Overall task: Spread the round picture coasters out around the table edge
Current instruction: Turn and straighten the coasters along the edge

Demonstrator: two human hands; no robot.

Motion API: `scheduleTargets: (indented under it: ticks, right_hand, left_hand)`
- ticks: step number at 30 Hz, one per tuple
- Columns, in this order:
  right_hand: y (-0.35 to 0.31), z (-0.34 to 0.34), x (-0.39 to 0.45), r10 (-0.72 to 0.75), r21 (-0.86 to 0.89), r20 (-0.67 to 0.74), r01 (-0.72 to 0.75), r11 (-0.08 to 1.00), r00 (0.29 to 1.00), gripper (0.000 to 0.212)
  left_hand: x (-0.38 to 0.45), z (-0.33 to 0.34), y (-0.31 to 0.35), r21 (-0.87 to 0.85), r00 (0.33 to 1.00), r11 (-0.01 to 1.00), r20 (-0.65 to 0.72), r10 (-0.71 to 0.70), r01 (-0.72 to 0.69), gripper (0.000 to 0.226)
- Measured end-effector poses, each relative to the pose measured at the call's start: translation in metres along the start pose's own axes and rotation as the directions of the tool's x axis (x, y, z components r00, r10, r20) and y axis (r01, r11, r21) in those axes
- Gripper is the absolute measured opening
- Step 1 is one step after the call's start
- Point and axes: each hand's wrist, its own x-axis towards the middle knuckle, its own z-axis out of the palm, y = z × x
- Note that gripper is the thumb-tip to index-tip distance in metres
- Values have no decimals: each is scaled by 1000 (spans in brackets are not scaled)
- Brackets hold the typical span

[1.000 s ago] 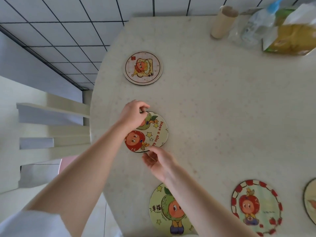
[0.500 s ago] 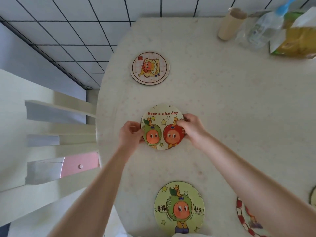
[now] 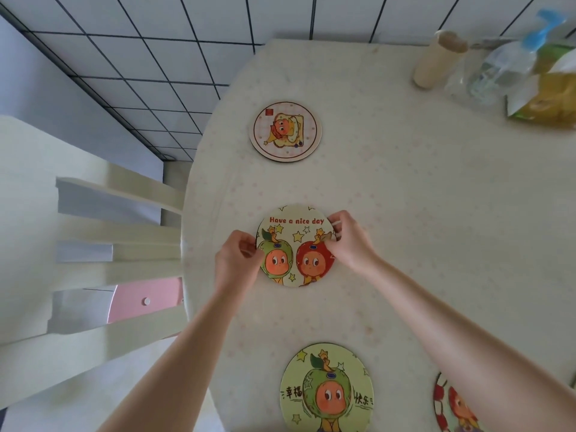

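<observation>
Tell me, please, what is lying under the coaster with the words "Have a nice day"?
Around the "Have a nice day" coaster, only the pale table shows. The left hand and right hand pinch its edges. The spot directly beneath is covered, so unseen.

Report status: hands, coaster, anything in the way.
Left hand and right hand pinch opposite edges of the "Have a nice day" coaster, flat on the table. Neighbouring coasters lie apart. Nothing in the way.

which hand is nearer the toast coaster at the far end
Right, slightly. The right hand grips the "Have a nice day" coaster's upper right rim; the left hand grips lower left, farther from the toast coaster.
</observation>
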Motion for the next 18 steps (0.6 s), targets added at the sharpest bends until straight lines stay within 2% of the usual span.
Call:
scheduleTargets:
  ticks: [6, 10, 14, 18]
  right_hand:
    - [0, 2, -3, -67, -131, -28, 63, 989, 997, 37]
    - [2, 3, -4, -128, -317, -47, 107, 942, 991, 41]
    - [-3, -11, 10, -119, -321, -42, 99, 942, 992, 39]
    - [-28, -36, 56, -190, -338, -75, 154, 928, 979, 39]
  left_hand:
    - [-1, 6, -4, 67, 998, 997, -53, 38, -35, 17]
    - [-1, 9, -3, 169, 993, 983, -87, 80, -65, 17]
    - [9, 7, 2, 291, 986, 948, -70, 151, -125, 23]
    - [38, 10, 27, 284, 984, 945, -32, 175, -159, 31]
